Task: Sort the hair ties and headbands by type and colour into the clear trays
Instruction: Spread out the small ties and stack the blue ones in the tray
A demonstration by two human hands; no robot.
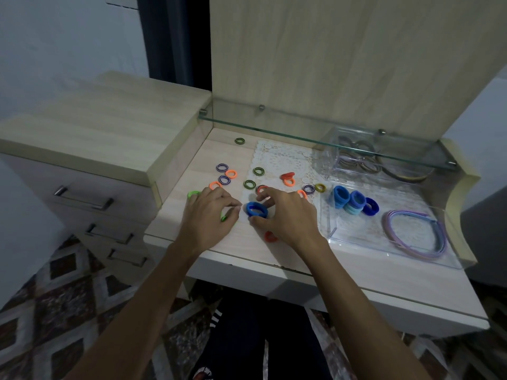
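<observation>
Here the right hand (pixel 285 215) pinched a blue hair tie (pixel 257 209) at centre frame; the left hand (pixel 211 215) held green ties (pixel 225 217). Next, probably, carrying it to the tray (pixel 356 237) of blues.

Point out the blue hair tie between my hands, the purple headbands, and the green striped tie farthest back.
blue hair tie (pixel 257 209): head view, front rim.
purple headbands (pixel 411 252): head view, lower curve.
green striped tie (pixel 239 140): head view, its ring.
</observation>
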